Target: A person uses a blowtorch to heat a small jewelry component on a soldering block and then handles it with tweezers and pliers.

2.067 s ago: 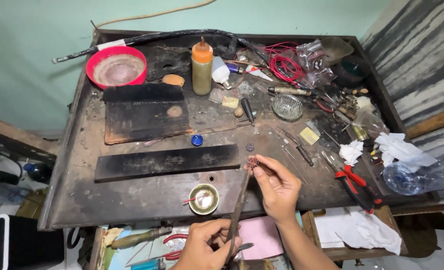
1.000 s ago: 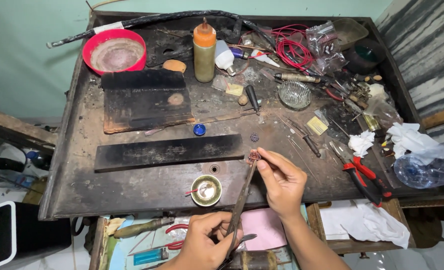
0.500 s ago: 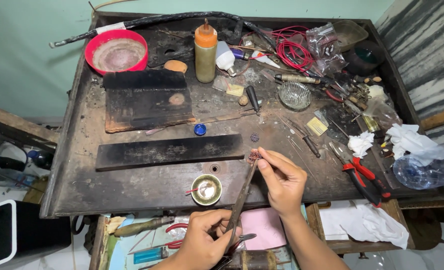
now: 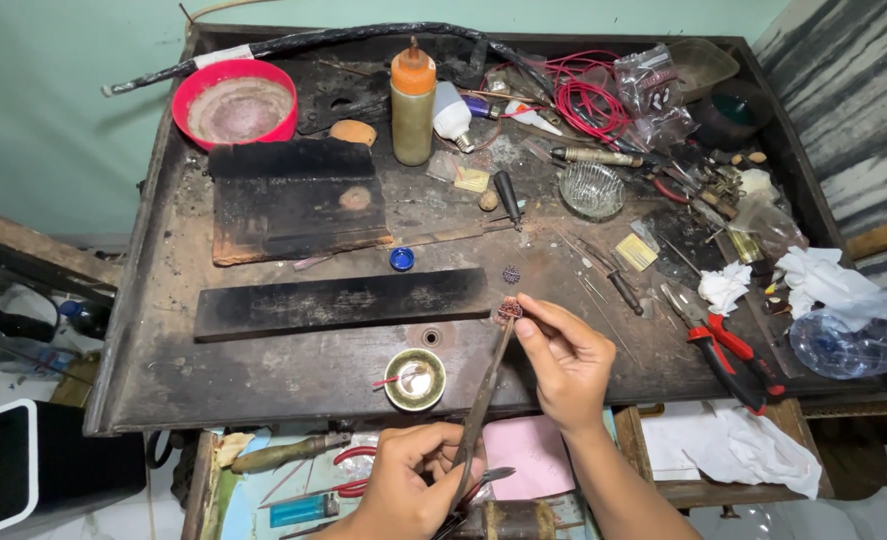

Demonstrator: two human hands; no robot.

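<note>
My left hand (image 4: 408, 478) grips the handles of long thin metal pliers (image 4: 483, 400) at the near edge of the workbench. Their tips hold a small round reddish beaded piece (image 4: 509, 309) just above the bench top. My right hand (image 4: 563, 360) pinches that piece between thumb and forefinger at the plier tips. A second small dark beaded piece (image 4: 511, 273) lies on the bench just beyond. A small brass bowl (image 4: 414, 379) with a red-tipped stick in it sits to the left of the pliers.
A long black charred board (image 4: 343, 302) and a square burnt block (image 4: 298, 200) lie at the left centre. A red bowl (image 4: 235, 103), an orange-capped bottle (image 4: 412, 98), red wires (image 4: 588, 100), a glass dish (image 4: 591, 189), red-handled pliers (image 4: 728, 350) and white tissues (image 4: 823, 280) crowd the back and right.
The hands stay almost still; the camera has tilted slightly. The right fingers keep working at the beaded piece held in the plier tips.
</note>
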